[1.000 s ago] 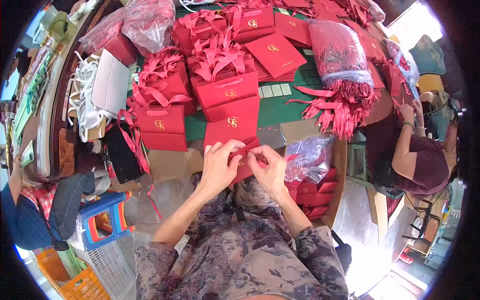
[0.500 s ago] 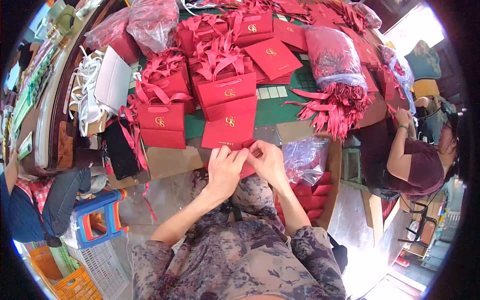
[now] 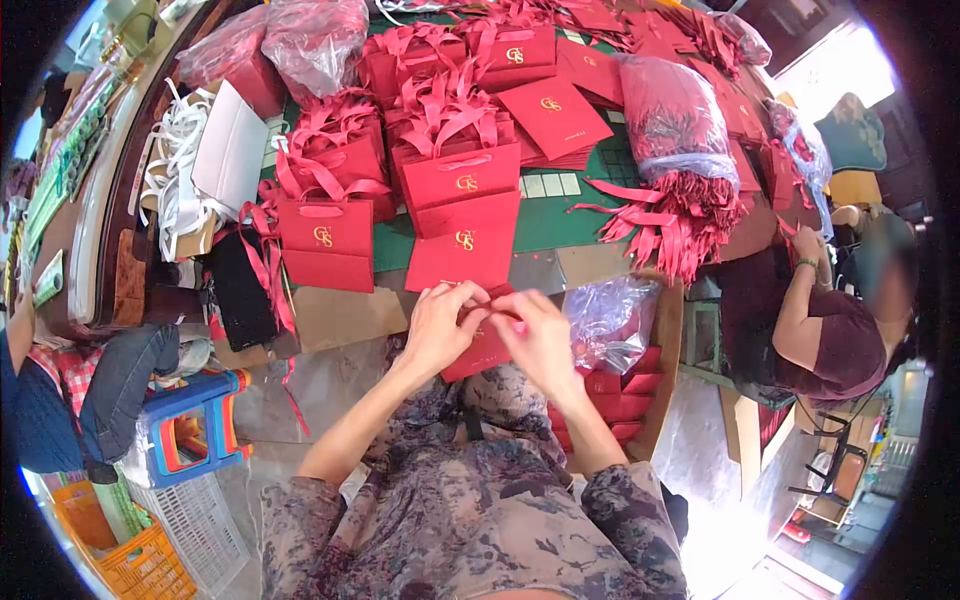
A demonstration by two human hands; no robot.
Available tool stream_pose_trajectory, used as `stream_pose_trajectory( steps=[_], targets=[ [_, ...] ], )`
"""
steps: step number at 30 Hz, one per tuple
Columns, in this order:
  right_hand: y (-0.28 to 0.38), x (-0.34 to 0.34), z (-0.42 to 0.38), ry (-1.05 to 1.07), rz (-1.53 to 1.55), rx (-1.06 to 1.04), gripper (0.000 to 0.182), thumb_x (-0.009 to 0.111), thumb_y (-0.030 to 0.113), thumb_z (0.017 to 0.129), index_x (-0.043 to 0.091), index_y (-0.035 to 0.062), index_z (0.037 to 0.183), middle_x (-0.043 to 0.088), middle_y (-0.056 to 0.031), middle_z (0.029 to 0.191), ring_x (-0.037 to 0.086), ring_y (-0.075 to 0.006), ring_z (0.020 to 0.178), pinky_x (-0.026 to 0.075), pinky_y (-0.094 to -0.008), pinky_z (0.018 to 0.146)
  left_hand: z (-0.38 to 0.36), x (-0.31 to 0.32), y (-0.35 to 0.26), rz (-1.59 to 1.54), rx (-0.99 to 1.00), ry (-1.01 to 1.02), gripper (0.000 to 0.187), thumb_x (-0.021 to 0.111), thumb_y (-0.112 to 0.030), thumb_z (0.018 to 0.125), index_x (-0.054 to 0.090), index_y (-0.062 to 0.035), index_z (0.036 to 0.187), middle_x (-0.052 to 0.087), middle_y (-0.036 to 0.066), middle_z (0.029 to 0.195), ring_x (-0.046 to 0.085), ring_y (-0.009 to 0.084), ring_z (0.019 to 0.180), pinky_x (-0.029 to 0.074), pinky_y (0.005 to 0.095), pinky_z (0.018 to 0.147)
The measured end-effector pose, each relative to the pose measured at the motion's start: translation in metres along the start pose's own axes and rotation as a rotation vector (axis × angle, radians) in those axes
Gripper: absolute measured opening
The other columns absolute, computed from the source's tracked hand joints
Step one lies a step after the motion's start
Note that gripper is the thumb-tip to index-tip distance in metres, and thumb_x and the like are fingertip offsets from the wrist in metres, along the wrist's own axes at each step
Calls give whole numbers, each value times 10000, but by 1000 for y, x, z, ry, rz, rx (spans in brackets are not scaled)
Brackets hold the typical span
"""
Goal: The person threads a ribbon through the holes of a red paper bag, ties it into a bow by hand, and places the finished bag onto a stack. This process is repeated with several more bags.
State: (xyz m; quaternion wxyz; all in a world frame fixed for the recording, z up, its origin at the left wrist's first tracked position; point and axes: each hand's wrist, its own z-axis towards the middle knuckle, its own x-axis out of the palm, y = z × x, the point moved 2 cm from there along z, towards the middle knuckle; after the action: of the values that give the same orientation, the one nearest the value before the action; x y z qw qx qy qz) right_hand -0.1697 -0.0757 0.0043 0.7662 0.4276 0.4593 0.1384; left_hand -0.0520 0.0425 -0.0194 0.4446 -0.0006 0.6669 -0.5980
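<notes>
Head view: gold monogram (image 3: 467,183), seemingly "GS", on red gift bags (image 3: 435,185), upper centre. Mid-frame, left hand (image 3: 438,330) pinches a smaller-looking red paper bag (image 3: 480,358) near its top; right hand (image 3: 538,338), fingers curled, meets it there, grip unclear.

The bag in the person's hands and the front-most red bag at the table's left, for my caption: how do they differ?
Support: the held bag is at the left hand and right hand; the resting bag lies untouched at the table's near edge.

View: hands hide the held bag's top; the resting bag's front shows its gold emblem plainly.

Handle: the resting bag has a pink ribbon; the held bag's is too hidden to judge.

Both are red.
</notes>
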Motion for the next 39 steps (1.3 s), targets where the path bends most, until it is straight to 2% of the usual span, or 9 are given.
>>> stream_pose_trajectory(
  steps=[3, 8, 14, 20, 25, 34, 35, 37, 39],
  targets=[
    [5, -20, 16, -51, 23, -111, 138, 708, 9, 830, 693, 46, 962, 647, -117, 921, 643, -326, 893, 522, -404, 761, -2, 1, 0, 28, 91, -59, 163, 752, -76, 791, 663, -79, 927, 692, 63, 844, 642, 264, 820, 467, 397, 760],
    [-14, -26, 44, 475, 127, -223, 141, 679, 30, 848, 703, 30, 986, 625, -113, 957, 618, -303, 936, 508, -382, 822, -10, 8, -12, 219, 327, -146, 158, 752, -88, 756, 678, -90, 895, 620, 50, 818, 610, 243, 765, 469, 368, 694],
    [-9, -34, 56, 710, -102, -292, 133, 637, 105, 878, 699, 61, 988, 582, -112, 946, 631, -307, 967, 506, -422, 839, -14, 2, -14, 262, 521, -82, 218, 711, -96, 713, 712, -85, 931, 644, 32, 891, 618, 222, 811, 470, 360, 699],
    [-23, -29, 74, 903, 113, -276, 78, 647, 48, 873, 640, 41, 950, 571, -93, 942, 606, -258, 886, 494, -357, 773, -6, -1, -7, 13, 368, -20, 128, 729, -71, 792, 728, -75, 921, 683, 56, 874, 619, 243, 793, 506, 358, 739],
    [-45, -14, 83, 584, 455, -150, 102, 613, 105, 958, 586, 7, 952, 554, -67, 930, 557, -152, 823, 474, -296, 730, -1, -14, -13, -17, 208, 140, 127, 751, -71, 801, 721, -72, 924, 687, 75, 844, 623, 258, 789, 523, 366, 710],
    [-33, -30, 60, 67, 185, -71, 159, 724, 130, 916, 625, 13, 874, 555, -3, 752, 551, -81, 706, 461, -277, 633, 22, -21, 6, -104, -48, -4, 158, 756, -95, 834, 651, -33, 936, 708, 105, 834, 688, 231, 766, 537, 339, 710],
    [-28, -29, 42, 218, 220, 77, 213, 776, 172, 866, 620, 29, 848, 569, -41, 781, 583, -139, 702, 472, -317, 630, 27, -21, 8, -102, -50, -10, 158, 756, -95, 834, 651, -33, 936, 708, 105, 834, 688, 231, 766, 537, 339, 710],
    [-8, -20, 24, 127, -204, -238, 246, 808, 182, 806, 605, 44, 804, 564, -91, 801, 601, -239, 734, 493, -377, 650, 39, -21, 11, -151, -120, 11, 164, 751, -93, 835, 641, -21, 933, 716, 111, 817, 697, 228, 742, 532, 328, 701],
    [-24, -2, 2, 116, -316, -229, 260, 813, 181, 770, 588, 52, 780, 551, -122, 820, 584, -314, 787, 495, -421, 670, 49, -23, 10, -135, -115, 28, 167, 743, -98, 841, 630, -15, 932, 720, 116, 804, 711, 223, 744, 531, 327, 702]
  ],
)
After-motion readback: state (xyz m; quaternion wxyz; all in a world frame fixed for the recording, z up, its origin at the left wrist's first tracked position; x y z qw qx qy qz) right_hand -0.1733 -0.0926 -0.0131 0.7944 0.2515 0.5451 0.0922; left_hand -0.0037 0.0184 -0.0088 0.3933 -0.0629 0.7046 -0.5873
